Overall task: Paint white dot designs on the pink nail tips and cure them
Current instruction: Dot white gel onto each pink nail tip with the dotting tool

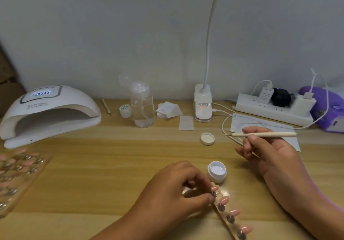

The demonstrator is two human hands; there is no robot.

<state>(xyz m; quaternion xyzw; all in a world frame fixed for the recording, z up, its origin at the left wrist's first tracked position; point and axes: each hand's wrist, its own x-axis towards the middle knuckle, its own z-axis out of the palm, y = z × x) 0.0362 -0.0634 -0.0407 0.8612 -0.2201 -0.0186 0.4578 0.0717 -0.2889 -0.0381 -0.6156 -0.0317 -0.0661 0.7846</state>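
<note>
A clear strip (pixel 226 213) carrying several pink nail tips (pixel 234 212) lies at the front of the wooden table. My left hand (pixel 178 189) pinches its upper end. Just above the strip stands an open small jar of white gel (pixel 217 171); its white lid (pixel 207 138) lies further back. My right hand (pixel 264 150) is raised over the table to the right of the jar and grips a wooden dotting tool (pixel 264 134), held level with its metal tip pointing left. The white curing lamp (pixel 48 113) sits at the back left with its display lit.
A clear tray with more pink tips (pixel 18 171) lies at the left edge. At the back stand a clear pump bottle (pixel 142 105), a small closed jar (pixel 125 110), wipes (pixel 168 109), a clip lamp base (pixel 202 104), a power strip (pixel 273 109) with cables and a purple device (pixel 329 109).
</note>
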